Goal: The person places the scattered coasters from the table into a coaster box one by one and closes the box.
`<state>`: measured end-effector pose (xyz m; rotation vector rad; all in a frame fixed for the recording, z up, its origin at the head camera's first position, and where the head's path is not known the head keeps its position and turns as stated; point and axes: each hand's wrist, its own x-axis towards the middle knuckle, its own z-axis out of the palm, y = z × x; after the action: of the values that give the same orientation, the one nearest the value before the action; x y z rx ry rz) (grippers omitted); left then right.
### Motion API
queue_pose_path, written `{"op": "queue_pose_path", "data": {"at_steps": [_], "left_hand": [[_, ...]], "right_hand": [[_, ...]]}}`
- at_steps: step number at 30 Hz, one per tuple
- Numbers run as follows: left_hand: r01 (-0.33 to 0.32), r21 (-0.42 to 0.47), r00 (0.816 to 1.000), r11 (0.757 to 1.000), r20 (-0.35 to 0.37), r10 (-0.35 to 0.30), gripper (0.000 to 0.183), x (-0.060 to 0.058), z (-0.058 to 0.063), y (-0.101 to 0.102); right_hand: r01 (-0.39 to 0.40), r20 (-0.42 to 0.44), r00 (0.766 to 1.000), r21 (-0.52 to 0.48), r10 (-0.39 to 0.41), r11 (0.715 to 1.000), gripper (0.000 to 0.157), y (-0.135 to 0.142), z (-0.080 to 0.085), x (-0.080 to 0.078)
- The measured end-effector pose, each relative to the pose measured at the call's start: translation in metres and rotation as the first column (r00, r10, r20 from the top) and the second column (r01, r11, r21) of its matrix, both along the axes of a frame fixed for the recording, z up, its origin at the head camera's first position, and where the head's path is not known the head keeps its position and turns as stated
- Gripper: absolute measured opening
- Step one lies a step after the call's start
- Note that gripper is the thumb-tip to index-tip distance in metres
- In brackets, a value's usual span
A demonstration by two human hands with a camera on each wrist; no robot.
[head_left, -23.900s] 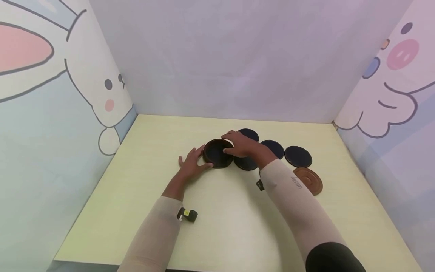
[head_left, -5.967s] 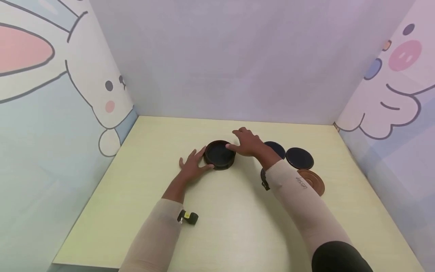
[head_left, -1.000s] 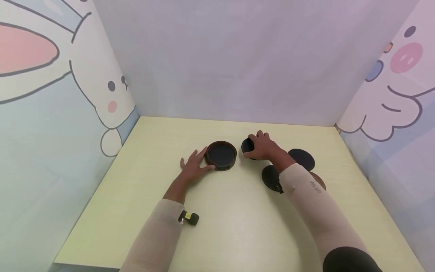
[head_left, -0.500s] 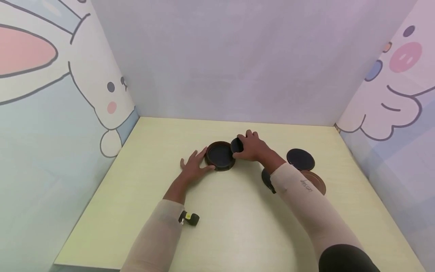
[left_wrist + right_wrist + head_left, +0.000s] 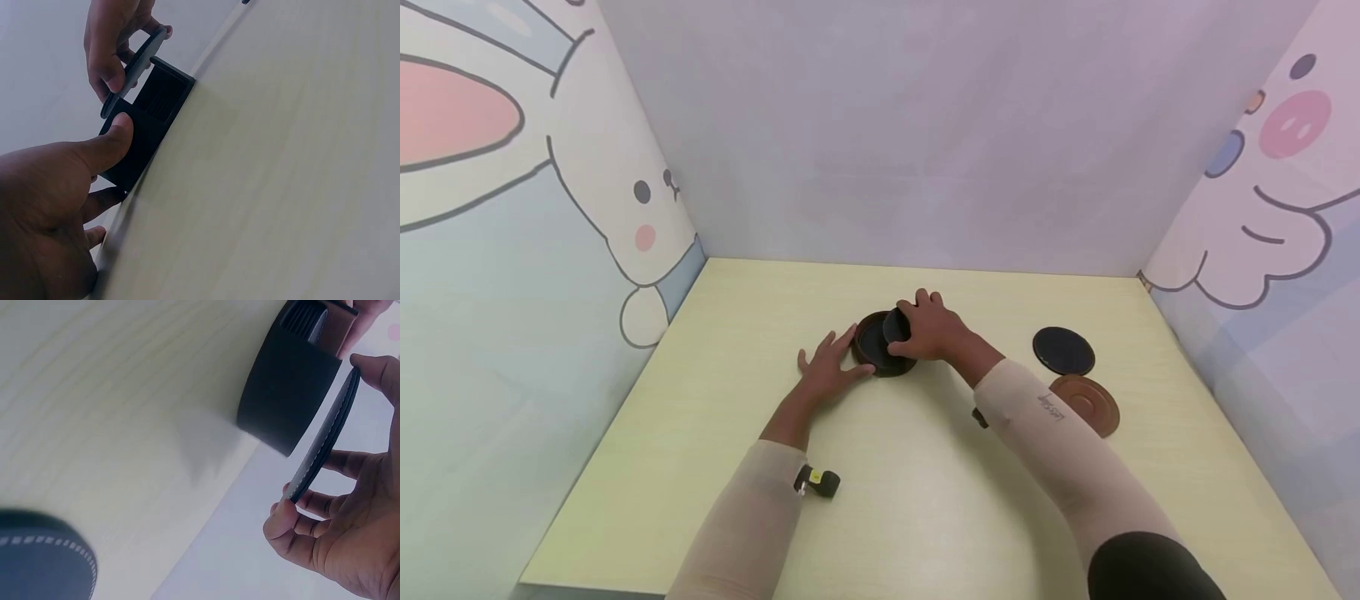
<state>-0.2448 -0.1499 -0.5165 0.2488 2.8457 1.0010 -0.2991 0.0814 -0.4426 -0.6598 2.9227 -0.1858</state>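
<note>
A round black coaster holder (image 5: 867, 346) with a notched wall stands on the table, and several stacked coasters (image 5: 305, 320) show through its slot in the right wrist view. My left hand (image 5: 826, 367) holds its left side, thumb on the front wall in the left wrist view and fingers behind. Over the holder's right half, my right hand (image 5: 934, 329) pinches a black stitched coaster (image 5: 326, 434) by its edges between thumb and fingertips. That coaster is tilted, close above the rim.
Right of the right forearm lie another black coaster (image 5: 1063, 351) and a brown ringed disc (image 5: 1086, 404), partly under the sleeve in the head view. One more stitched coaster (image 5: 44, 562) lies nearer in the right wrist view. Printed walls enclose the pale table (image 5: 700, 500).
Over the last second my right hand has carried the coaster left, from beside the holder to above it. My left hand has stayed put. Earlier, more black coasters lay on the table's right.
</note>
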Motion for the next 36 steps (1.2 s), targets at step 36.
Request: {"op": "queue_pose_path", "data": {"at_steps": [36], "left_hand": [[0.002,-0.012,1.0,1.0,0.016,-0.002,0.088,-0.004,-0.002,0.0]], "right_hand": [[0.002,-0.029,1.0,-0.003,-0.002,1.0,0.082,-0.039,-0.006,0.01]]}}
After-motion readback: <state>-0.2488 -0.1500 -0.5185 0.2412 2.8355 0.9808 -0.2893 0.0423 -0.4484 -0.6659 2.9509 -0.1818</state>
